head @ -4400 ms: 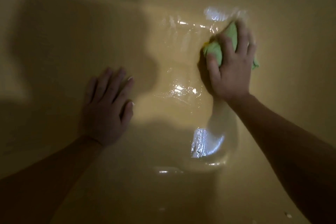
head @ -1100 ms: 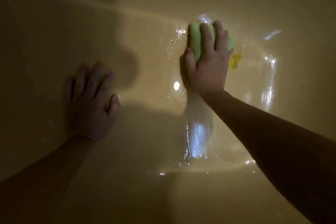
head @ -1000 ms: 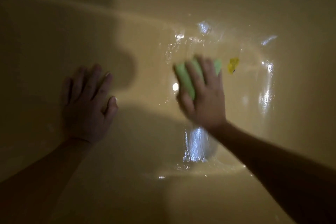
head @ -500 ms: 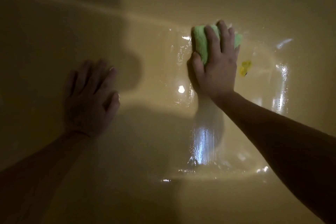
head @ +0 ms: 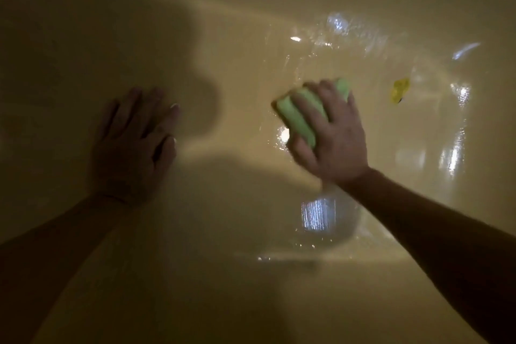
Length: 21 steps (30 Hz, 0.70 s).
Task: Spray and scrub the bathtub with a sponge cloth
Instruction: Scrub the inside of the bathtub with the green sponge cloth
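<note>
Left hand: the left hand lies flat on the shadowed side of the glossy cream-yellow bathtub. Its fingers are straight and spread and hold nothing. I'd say it is a prop for leaning in.
Room at left: a dim, unbroken slope that looks dry, with plenty of space for strokes to travel that way.
Cloth: the soft green folded sponge cloth is pressed on the wet tub surface, right of centre.
Right hand: the right hand covers the cloth, fingers draped across it and thumb hooked at its near edge, gripping and bearing down. The blur suggests mid-stroke.
Scrap: a small yellow scrap lies apart, right of the cloth. I cannot tell what it is.
Far right: wet glints mark the curving wall, which limits the sweep there.
</note>
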{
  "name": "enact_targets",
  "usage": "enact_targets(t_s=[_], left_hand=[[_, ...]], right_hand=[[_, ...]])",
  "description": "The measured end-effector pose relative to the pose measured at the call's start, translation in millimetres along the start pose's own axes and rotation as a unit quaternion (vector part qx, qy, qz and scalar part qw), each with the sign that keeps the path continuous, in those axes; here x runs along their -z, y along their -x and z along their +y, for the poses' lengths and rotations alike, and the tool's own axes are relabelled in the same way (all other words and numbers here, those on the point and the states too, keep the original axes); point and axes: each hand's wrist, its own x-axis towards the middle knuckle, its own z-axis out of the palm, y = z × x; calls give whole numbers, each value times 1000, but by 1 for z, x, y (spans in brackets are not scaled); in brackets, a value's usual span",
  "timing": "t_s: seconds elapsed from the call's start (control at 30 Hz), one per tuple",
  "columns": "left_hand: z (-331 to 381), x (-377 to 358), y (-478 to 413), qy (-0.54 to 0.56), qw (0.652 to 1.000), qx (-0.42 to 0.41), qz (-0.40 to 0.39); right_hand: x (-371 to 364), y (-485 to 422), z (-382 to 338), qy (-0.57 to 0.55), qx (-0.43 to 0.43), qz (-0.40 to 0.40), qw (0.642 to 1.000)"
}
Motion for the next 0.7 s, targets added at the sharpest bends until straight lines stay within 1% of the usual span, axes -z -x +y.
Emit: enact_targets(t_s=[0.03, 0.1, 0.13, 0.2, 0.27, 0.37, 0.4, 0.43, 0.5, 0.57, 0.63, 0.7], left_hand=[[1, 0, 6, 1, 1000, 14, 6], [-1, 0, 14, 0, 999, 41, 21], [-3, 0, 16, -2, 999, 47, 23], [-3, -1, 15, -4, 999, 52, 12], [-1, 1, 16, -13, 999, 50, 1], [-1, 3, 13, -10, 999, 39, -25], [-2, 4, 11, -7, 999, 39, -32], [-4, 5, 9, -5, 999, 37, -36], [-5, 6, 5, -11, 999, 26, -38], [-8, 6, 4, -16, 999, 9, -37], [-12, 4, 2, -12, 999, -3, -36], [-16, 2, 0, -10, 999, -15, -39]], right_hand=[[0, -30, 6, 6, -47, 32, 998], [0, -72, 8, 14, -136, 65, 988], [-2, -77, 4, 12, -161, 75, 984], [-5, -48, -14, 0, -163, 75, 984], [-7, 20, -49, -23, -124, 20, 992], [0, 116, -105, -42, -71, -109, 991], [1, 130, -117, -47, -73, -131, 988], [-1, 132, -123, -43, -78, -133, 987], [-7, 101, -119, -27, -98, -90, 991], [-16, 43, -103, -16, -155, -29, 987], [-22, -28, -77, 1, -218, 35, 975], [-19, -86, -57, 12, -264, 74, 962]])
